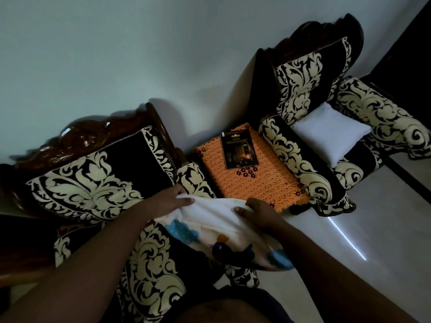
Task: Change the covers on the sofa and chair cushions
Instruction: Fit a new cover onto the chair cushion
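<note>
- Gripping the top edge of a white cushion (210,212), the left hand (173,200) is curling its fingers over the far left corner, with the thumb pressing on the near face of the fabric.
- The right hand (255,212) is pinching the same top edge at the far right corner, its fingers folding over the white cloth and bunching it.
- The cushion is lying between the two hands and running down toward the person, so both grips are sitting at its far end while most of its body is hanging nearer than the hands.
- A printed cover (229,247), cream with blue, orange and dark shapes, is wrapping the lower part of the cushion, just below both hands; whether it is fully round the cushion there is not clear.
- The cushion is resting over the seat of a near chair (93,183) upholstered in black with a cream leaf pattern and topped by carved dark wood.
- A second chair (303,94) in the same fabric is standing to the right, well apart from the hands, and a bare white pillow (331,134) is lying on its seat.
- Between the two chairs, an orange woven mat (268,183) is covering a small surface, and a dark flat packet (240,149) reading "SCENT" is lying on it.
- A pale wall (116,54) is filling the background, and a light floor (373,229) is showing at the right.
</note>
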Tool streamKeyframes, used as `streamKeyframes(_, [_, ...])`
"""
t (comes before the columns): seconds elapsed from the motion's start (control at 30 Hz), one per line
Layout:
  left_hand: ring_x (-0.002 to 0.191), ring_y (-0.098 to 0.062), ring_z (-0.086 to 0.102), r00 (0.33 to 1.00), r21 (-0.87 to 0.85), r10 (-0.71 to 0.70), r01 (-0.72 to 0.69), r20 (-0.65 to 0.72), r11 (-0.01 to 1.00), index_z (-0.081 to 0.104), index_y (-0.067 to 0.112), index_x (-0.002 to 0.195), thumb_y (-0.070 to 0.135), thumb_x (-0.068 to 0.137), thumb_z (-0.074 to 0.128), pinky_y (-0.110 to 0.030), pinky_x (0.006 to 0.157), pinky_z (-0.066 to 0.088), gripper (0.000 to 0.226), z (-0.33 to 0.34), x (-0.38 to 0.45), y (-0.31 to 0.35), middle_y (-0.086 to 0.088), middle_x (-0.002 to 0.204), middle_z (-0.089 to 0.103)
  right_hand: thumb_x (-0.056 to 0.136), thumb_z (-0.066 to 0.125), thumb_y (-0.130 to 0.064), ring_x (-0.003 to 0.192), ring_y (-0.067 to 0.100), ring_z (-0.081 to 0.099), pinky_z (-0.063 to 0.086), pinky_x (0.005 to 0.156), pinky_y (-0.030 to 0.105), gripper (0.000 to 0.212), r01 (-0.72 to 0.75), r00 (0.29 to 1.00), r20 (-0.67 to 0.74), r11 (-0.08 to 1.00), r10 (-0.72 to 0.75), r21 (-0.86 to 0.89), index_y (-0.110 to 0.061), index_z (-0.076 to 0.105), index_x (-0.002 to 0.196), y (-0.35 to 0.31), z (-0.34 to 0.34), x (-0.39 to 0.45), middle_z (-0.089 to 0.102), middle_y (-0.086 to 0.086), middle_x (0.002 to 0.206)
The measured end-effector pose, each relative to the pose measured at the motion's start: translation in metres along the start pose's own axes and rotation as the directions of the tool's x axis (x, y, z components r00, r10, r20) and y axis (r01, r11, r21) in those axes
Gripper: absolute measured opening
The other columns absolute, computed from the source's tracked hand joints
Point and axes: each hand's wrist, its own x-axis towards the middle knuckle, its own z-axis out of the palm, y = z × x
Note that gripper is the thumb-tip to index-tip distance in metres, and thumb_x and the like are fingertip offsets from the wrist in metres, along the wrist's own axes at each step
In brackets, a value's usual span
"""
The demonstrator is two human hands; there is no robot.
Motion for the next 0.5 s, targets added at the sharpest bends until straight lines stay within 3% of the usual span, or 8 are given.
streamKeyframes(0.1, [0.118,-0.023,0.057,0.995,0.436,-0.097,0.082,0.012,0.896,0.050,0.021,0.137,0.086,0.080,0.045,-0.033,0.087,0.045,0.086,0.001,0.017,-0.002,-0.004,0.135,0.057,0.089,0.059,-0.066,0.087,0.013,0.060,0.051,0.078,0.035,0.042,-0.001,0.999,0.036,1.000,0.002,-0.018,-0.026,0.065,0.100,0.001,0.005,0.000,0.064,-0.005,0.095])
streamKeyframes(0.13, [0.125,-0.026,0.052,0.996,0.600,-0.084,0.073,-0.010,0.796,0.049,0.021,0.140,0.087,0.081,0.039,-0.038,0.096,0.042,0.090,0.003,0.023,0.000,-0.006,0.141,0.053,0.089,0.059,-0.065,0.087,0.013,0.061,0.052,0.078,0.034,0.041,0.000,1.000,0.029,1.000,0.000,-0.009,-0.027,0.066,0.102,0.000,0.006,0.000,0.065,-0.006,0.096])
streamKeyframes(0.2, [0.132,-0.028,0.043,0.997,0.860,0.073,-0.004,-0.039,0.511,0.047,0.023,0.139,0.075,0.090,0.041,-0.047,0.107,0.033,0.072,0.010,0.030,0.012,-0.007,0.144,0.047,0.093,0.057,-0.060,0.088,0.014,0.061,0.051,0.078,0.033,0.034,-0.008,1.000,-0.004,1.000,0.008,0.020,-0.028,0.065,0.100,0.001,0.007,0.002,0.065,-0.007,0.097])
streamKeyframes(0.23, [0.133,-0.028,0.040,0.981,0.897,0.189,-0.056,-0.031,0.438,0.046,0.025,0.138,0.065,0.094,0.045,-0.049,0.110,0.031,0.060,0.017,0.029,0.020,-0.007,0.144,0.045,0.095,0.057,-0.057,0.088,0.015,0.061,0.050,0.078,0.033,0.030,-0.021,1.000,-0.022,0.999,0.022,0.033,-0.028,0.064,0.098,0.004,0.006,0.003,0.064,-0.006,0.095])
streamKeyframes(0.27, [0.134,-0.027,0.039,0.956,0.894,0.294,-0.110,-0.026,0.435,0.045,0.027,0.138,0.058,0.096,0.048,-0.050,0.112,0.029,0.053,0.025,0.026,0.030,-0.005,0.144,0.044,0.096,0.058,-0.053,0.088,0.017,0.060,0.050,0.077,0.034,0.028,-0.039,0.998,-0.037,0.998,0.040,0.041,-0.026,0.063,0.096,0.008,0.004,0.005,0.064,-0.005,0.094])
streamKeyframes(0.33, [0.135,-0.024,0.041,0.910,0.794,0.413,-0.272,0.029,0.543,0.042,0.029,0.143,0.061,0.096,0.046,-0.047,0.113,0.029,0.057,0.050,0.015,0.046,-0.001,0.148,0.043,0.097,0.059,-0.047,0.087,0.019,0.059,0.048,0.073,0.033,0.025,-0.080,0.994,-0.075,0.995,0.083,0.052,-0.022,0.060,0.094,0.018,0.000,0.006,0.062,-0.003,0.092])
streamKeyframes(0.4, [0.145,-0.021,0.032,0.897,0.730,0.390,-0.409,0.210,0.547,0.029,0.031,0.154,0.075,0.090,0.040,-0.050,0.119,0.022,0.079,0.081,-0.001,0.053,0.002,0.160,0.032,0.098,0.059,-0.042,0.086,0.020,0.059,0.047,0.070,0.033,0.022,-0.116,0.984,-0.123,0.989,0.128,0.095,-0.021,0.057,0.093,0.028,-0.004,0.007,0.061,-0.002,0.091])
streamKeyframes(0.5, [0.154,-0.019,0.011,0.889,0.802,0.296,-0.448,0.350,0.396,0.005,0.031,0.160,0.083,0.080,0.048,-0.055,0.122,0.009,0.105,0.112,-0.012,0.038,0.002,0.168,0.006,0.097,0.058,-0.043,0.085,0.020,0.060,0.052,0.073,0.036,0.023,-0.169,0.972,-0.140,0.973,0.191,0.155,-0.020,0.056,0.096,0.037,-0.007,0.011,0.061,0.000,0.091])
